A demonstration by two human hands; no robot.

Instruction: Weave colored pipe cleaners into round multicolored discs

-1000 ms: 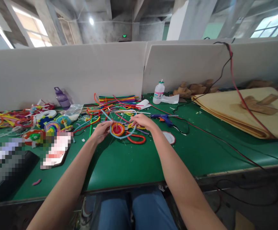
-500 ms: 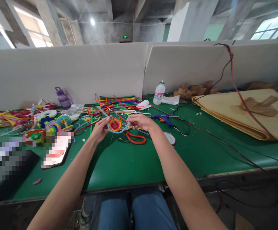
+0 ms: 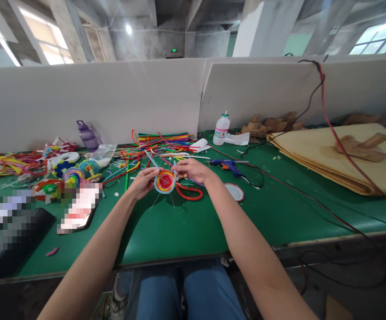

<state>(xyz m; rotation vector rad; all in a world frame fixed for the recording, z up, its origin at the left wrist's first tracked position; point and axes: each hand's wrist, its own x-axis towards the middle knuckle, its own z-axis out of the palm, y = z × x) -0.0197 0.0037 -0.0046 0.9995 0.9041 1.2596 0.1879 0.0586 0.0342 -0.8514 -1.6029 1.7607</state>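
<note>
Together both hands (image 3: 168,175) pinch a coiled disc (image 3: 165,181), red-centred, yellow-ringed, blue-rimmed

A pixelated patch (image 3: 39,211) hides whatever lies on the table's left side (shapes unreadable). The white bottle (image 3: 220,129) carries a label too small to read. Fingertips of the left hand (image 3: 142,183) are probably tucked behind the coiled disc (image 3: 165,181).
</note>
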